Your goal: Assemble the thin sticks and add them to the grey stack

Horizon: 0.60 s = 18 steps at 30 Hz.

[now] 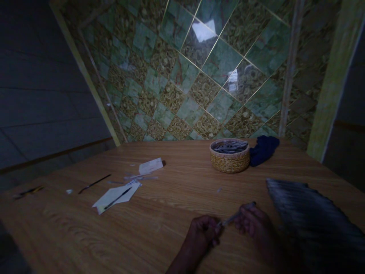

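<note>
Low in the head view, a slim greyish pen (234,218) with a dark end slants between my two hands, above the wooden table (159,236). My right hand (255,224) is closed around its upper part. At the pen's lower end, the fingers of my left hand (203,230) are pinched together. Whether they also grip a separate small part cannot be seen. Just right of my right hand lies a broad layer of dark, slender, pen-like pieces (310,217), set side by side and blurred.
Behind my hands stands a round woven basket (230,163) full of thin pen-like sticks, beside a dark blue cloth (264,150). Left are paper (114,196) with a dark pen (118,198), a small white box (151,166), a thin black strip (94,183) and a yellow-black tool (30,191). A tiled wall backs the table.
</note>
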Tool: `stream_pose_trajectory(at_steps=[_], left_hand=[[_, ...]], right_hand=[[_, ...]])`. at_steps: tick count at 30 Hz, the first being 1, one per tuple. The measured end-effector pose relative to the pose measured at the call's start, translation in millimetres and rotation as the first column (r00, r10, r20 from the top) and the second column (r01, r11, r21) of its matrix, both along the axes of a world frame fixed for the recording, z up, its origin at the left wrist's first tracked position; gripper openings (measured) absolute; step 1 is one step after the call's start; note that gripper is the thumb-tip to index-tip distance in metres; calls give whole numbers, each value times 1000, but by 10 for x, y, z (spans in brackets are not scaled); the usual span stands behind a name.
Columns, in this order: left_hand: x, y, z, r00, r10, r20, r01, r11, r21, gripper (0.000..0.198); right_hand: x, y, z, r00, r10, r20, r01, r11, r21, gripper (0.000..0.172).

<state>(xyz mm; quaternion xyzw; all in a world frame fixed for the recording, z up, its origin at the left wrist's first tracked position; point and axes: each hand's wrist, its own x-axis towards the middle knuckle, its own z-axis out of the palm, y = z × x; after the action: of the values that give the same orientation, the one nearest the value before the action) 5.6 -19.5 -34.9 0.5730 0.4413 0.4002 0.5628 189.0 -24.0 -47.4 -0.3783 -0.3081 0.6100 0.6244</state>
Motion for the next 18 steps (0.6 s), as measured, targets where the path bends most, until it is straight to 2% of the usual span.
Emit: stream_pose_trajectory(at_steps=[6, 11, 18], left_hand=[[53, -51, 55, 1000, 15, 17, -14, 1000, -28, 38], [59, -51, 83, 1000, 3, 13, -3, 1000, -18, 35], [66, -74, 98, 1000, 11, 7, -11, 999, -40, 30]], right_hand=[[-18, 4, -21, 996, 3, 90, -3, 1000, -1, 39], [22, 51, -86, 993, -44, 108, 45, 999, -8, 38], [7, 59, -97, 989, 1, 145, 4, 999, -36, 40]])
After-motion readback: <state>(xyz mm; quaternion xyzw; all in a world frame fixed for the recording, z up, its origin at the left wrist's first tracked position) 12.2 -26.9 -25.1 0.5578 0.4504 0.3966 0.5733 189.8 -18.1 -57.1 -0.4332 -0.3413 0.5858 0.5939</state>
